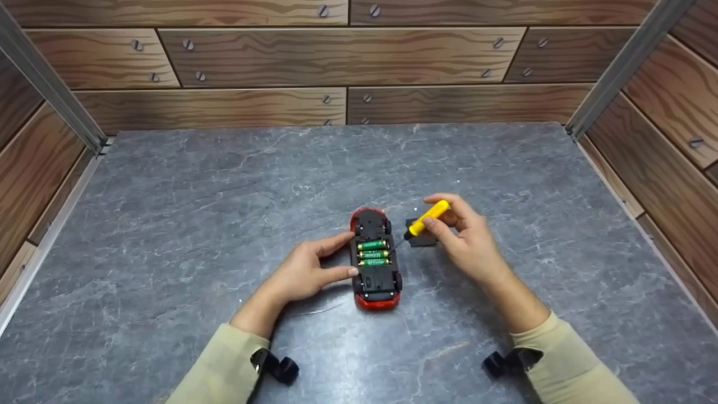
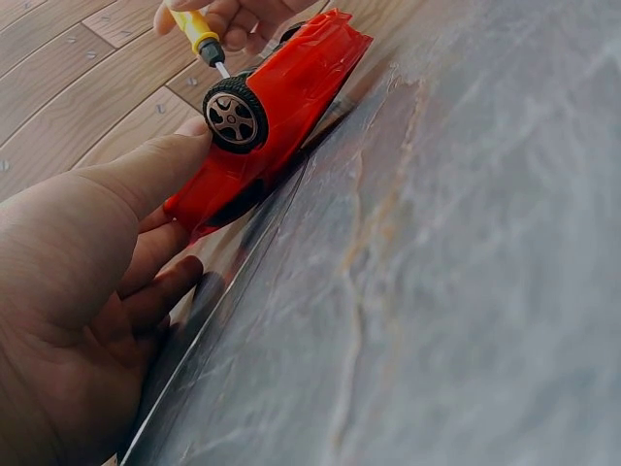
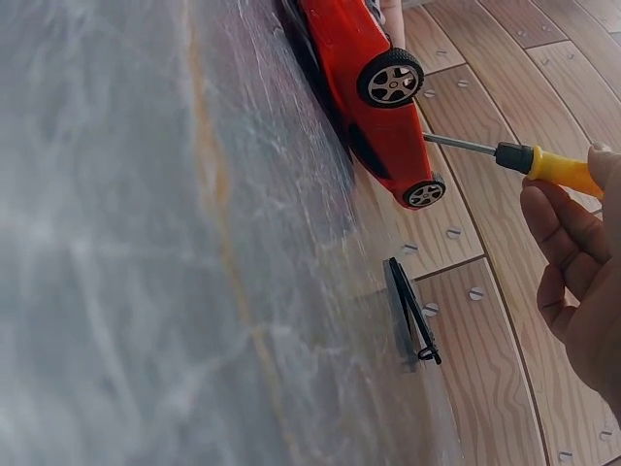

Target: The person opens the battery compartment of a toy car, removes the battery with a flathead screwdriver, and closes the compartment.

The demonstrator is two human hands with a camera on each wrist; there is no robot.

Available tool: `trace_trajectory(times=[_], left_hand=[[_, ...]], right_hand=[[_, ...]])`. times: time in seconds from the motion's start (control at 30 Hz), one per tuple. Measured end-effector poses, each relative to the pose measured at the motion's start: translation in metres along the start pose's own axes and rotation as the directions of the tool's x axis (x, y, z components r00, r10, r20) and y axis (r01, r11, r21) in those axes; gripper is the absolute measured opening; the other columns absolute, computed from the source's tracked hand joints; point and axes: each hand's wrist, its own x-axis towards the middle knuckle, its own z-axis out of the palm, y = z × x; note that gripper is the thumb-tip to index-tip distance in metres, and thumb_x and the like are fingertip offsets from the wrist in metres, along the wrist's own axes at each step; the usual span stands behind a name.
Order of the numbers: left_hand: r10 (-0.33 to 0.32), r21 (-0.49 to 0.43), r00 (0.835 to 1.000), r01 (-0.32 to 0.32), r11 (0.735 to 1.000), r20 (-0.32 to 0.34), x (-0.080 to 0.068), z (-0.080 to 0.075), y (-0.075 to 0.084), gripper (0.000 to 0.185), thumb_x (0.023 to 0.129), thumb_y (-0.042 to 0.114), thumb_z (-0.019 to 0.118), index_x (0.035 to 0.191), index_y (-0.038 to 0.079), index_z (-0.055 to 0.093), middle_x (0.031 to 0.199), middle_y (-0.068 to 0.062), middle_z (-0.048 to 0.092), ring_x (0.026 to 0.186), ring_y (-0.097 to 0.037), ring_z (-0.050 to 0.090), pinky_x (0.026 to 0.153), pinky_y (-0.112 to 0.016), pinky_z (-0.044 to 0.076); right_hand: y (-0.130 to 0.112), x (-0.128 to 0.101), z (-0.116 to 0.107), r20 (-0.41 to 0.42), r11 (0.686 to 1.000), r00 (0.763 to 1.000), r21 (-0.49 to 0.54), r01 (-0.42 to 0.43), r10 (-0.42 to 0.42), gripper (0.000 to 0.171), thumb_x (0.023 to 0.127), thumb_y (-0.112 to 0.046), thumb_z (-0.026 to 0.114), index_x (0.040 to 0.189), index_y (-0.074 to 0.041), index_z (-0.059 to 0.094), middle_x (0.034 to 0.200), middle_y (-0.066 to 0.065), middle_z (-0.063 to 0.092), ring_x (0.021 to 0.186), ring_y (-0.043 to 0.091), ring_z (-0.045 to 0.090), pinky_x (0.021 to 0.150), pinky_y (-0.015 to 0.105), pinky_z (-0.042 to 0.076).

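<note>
Fingers (image 1: 337, 242) of the left hand (image 1: 305, 269), L of the toy car (image 1: 377, 278), are spread, index and thumb well apart, tips against the car's L side; they press rather than wrap. Per left wrist view, the thumb meets the car by a wheel (image 2: 233, 115). Left sleeve (image 1: 216, 365) and left wrist device (image 1: 277, 367), black, are L of the car and nearer the wearer.

Car, red w/ black underside, lies upside down on the gray marbled table (image 1: 196, 224), btwn the two hands. Three green batteries (image 1: 373, 254) sit crosswise, side by side, in the car's uncovered midsection.

Just R of the car, a screwdriver (image 1: 429, 217), yellow handle, slants w/ its shaft down to the car's R side; can't tell if the tip touches. Flat black piece (image 1: 423, 241) lies on the table near the car's R side, partly hidden by the tool.

Right hand (image 1: 471, 244), R of the car, pinches the handle btwn thumb and fingers. Right wrist device (image 1: 507, 362) and right sleeve (image 1: 578, 359), pale, are R of the car, nearer the wearer; wood-grain panels (image 1: 662, 146) stand farthest R.
</note>
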Motion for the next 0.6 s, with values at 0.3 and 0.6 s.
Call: trace_trajectory(times=[0.3,0.6], left_hand=[[-0.016,0.002,1.0,0.016,1.0,0.002,0.0,0.0,0.0,0.076,0.092,0.039,0.085,0.157,0.019,0.053,0.158,-0.003,0.052,0.149,-0.021,0.045,0.126,-0.042,0.032],[-0.017,0.027,1.0,0.017,0.999,-0.002,0.0,0.0,0.0,0.075,0.092,0.037,0.085,0.157,0.018,0.053,0.158,-0.003,0.052,0.148,-0.019,0.045,0.125,-0.04,0.032]], right_hand=[[-0.016,0.003,-0.002,0.052,0.991,0.999,-0.135,0.01,-0.004,0.019,0.1,-0.006,0.074,0.118,-0.005,0.068,0.096,0.001,0.078,0.084,0.023,0.073,0.073,0.026,0.06],[-0.032,0.009,-0.002,0.116,0.979,0.99,-0.195,-0.056,0.08,0.016,0.098,-0.011,0.078,0.112,-0.009,0.07,0.095,0.003,0.077,0.083,0.022,0.074,0.067,0.03,0.063]])
